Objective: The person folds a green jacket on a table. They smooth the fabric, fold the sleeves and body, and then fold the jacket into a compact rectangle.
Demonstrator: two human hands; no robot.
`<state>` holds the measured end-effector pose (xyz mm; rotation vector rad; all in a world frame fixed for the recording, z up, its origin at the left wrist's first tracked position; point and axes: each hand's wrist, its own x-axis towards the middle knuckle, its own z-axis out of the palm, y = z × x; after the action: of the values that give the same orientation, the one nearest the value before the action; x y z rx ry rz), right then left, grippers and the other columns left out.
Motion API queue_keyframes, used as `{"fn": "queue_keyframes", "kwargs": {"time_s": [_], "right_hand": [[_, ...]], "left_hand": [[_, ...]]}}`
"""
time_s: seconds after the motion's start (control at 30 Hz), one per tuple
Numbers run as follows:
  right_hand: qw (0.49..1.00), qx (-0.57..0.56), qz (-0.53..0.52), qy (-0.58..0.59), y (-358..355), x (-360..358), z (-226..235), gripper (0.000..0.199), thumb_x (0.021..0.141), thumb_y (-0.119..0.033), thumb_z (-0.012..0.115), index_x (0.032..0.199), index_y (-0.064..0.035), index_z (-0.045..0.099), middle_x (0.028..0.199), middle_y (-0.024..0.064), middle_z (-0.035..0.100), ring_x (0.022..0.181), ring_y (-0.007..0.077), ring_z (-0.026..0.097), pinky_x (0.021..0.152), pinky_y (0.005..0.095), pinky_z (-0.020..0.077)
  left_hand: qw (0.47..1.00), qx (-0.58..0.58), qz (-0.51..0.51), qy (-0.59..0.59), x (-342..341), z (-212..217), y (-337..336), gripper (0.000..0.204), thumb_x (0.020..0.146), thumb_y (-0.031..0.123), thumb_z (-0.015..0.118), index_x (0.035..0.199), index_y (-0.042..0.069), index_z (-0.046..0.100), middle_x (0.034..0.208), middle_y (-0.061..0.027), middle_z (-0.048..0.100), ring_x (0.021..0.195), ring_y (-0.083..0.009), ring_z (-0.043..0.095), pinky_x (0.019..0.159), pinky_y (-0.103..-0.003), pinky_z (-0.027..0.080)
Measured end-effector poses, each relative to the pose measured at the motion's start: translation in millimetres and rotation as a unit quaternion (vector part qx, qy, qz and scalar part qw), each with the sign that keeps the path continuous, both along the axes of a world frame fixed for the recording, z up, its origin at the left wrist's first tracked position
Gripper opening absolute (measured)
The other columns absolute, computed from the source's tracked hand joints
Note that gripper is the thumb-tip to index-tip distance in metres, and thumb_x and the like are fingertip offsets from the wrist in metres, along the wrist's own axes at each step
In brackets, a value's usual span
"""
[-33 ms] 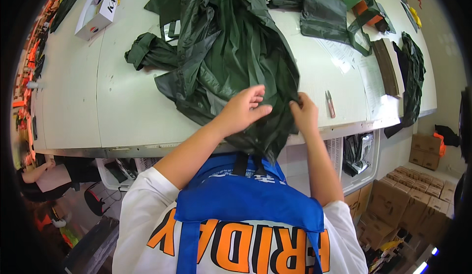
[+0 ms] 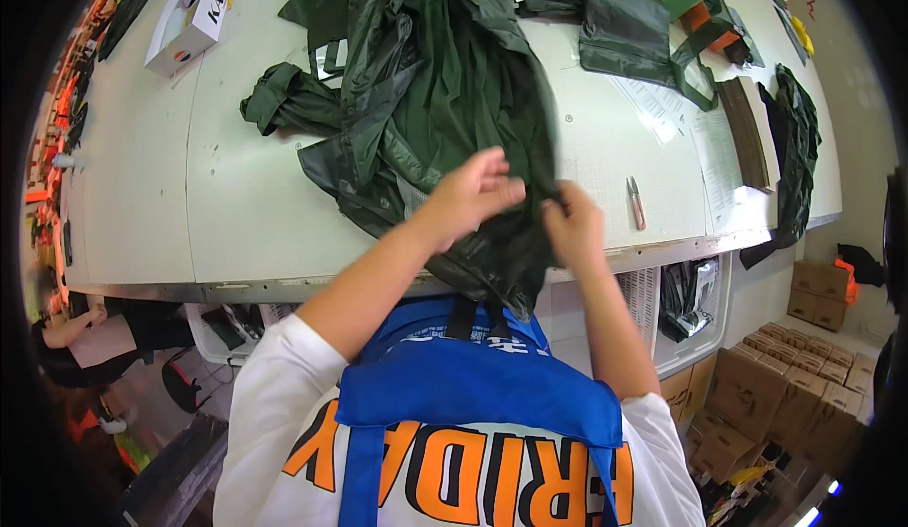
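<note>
A dark green raincoat-like garment [image 2: 454, 101] lies rumpled across the table, its near end hanging over the front edge toward my blue apron [image 2: 473, 395]. With thumb and fingers, my right hand [image 2: 575, 224] pinches the garment's right edge. My left hand [image 2: 473, 196] hovers over the garment's lower middle, fingers curled loosely and apart, slightly blurred, nothing seen in it. A bunched green sleeve [image 2: 288, 99] sticks out to the left.
Small snips [image 2: 636, 203] lie right of my right hand. Beyond are printed sheets [image 2: 714, 163], a cardboard stack [image 2: 747, 134] and a folded green pouch [image 2: 624, 30]. A white box [image 2: 194, 16] stands far left. White crates [image 2: 695, 295] sit below the table edge [image 2: 236, 290].
My right hand has drawn the garment's right edge a little to the left, and that side has pulled inward. My left hand has shifted only slightly.
</note>
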<state>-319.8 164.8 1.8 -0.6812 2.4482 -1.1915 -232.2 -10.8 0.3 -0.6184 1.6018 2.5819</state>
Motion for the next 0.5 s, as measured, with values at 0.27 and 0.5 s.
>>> {"fn": "queue_keyframes", "kwargs": {"time_s": [0.27,0.5], "right_hand": [[0.992,-0.035,0.075,0.1,10,-21,-5,0.044,0.078,-0.01,0.072,0.119,-0.0037,0.056,0.114,0.0164,0.058,0.105,0.0329,0.055,0.092,0.0414,0.0434],[0.939,0.318,-0.096,0.087,147,-112,-80,0.036,0.081,-0.014,0.065,0.113,-0.0012,0.056,0.108,0.0214,0.057,0.098,0.0347,0.056,0.086,0.0453,0.0454]], "left_hand": [[0.971,0.104,0.21,-0.042,-11,18,-84,0.042,0.085,0.004,0.059,0.126,-0.001,0.048,0.116,-0.0131,0.061,0.101,-0.0241,0.061,0.088,-0.038,0.05],[0.966,-0.047,0.234,-0.102,36,13,-24,0.074,0.079,-0.006,0.054,0.146,0.003,0.025,0.137,-0.0124,0.045,0.123,-0.0214,0.045,0.105,-0.034,0.034]]}}
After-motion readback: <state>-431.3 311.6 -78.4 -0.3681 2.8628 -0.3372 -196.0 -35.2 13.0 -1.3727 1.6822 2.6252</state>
